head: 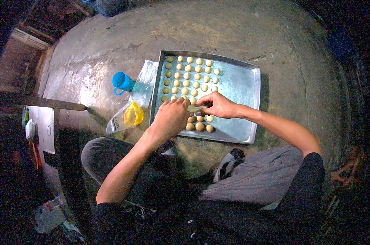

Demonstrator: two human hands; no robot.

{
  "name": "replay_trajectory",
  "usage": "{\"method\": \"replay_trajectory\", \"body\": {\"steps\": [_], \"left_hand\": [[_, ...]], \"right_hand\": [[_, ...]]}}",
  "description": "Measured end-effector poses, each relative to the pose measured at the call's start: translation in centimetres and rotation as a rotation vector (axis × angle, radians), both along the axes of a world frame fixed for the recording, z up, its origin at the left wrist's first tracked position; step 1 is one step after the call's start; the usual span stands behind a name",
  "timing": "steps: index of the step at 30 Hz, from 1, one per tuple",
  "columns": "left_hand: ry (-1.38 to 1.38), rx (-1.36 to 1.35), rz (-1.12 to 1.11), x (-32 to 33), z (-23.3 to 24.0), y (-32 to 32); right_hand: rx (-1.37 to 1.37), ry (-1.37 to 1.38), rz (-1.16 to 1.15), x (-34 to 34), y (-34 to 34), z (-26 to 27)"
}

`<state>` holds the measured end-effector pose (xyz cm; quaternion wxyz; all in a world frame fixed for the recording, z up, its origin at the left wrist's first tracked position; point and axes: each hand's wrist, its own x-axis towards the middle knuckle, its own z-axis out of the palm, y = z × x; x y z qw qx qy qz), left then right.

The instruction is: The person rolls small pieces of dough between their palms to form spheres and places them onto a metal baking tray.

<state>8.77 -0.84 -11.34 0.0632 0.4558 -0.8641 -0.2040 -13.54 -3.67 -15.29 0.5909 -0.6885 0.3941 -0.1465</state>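
A shallow metal baking tray lies on the floor, bearing rows of small pale dough balls. Above its lower left part, my left hand and my right hand meet over the rows. Between them stretches a thin, flat strip of pale dough, pinched at its right end by my right thumb and fingers and held at its left end by my left fingers. My left fingertips are partly hidden behind the back of that hand. Both hands cover some of the balls.
Left of the tray stand a blue plastic mug, a clear plastic sheet or bag and a plastic bag with yellow contents. My crossed legs are close to the tray's near edge. A dark wooden beam juts in at the left.
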Motion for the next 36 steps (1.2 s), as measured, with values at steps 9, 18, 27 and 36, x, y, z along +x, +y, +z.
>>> {"method": "replay_trajectory", "body": {"steps": [9,18,27,36], "left_hand": [[0.072,0.173,-0.010,-0.8,-0.3,0.3],[-0.055,0.151,-0.059,-0.6,0.2,0.0],[0.007,0.252,0.017,-0.5,0.8,-0.8],[0.156,0.186,0.017,-0.6,-0.6,-0.9]], "right_hand": [[0.056,-0.093,-0.076,0.0,0.6,-0.6],[0.098,-0.030,-0.012,-1.2,-0.8,-0.2],[0.024,-0.002,-0.098,-3.2,-2.2,-2.0],[0.219,-0.073,-0.041,-3.0,-2.1,-1.1]]}}
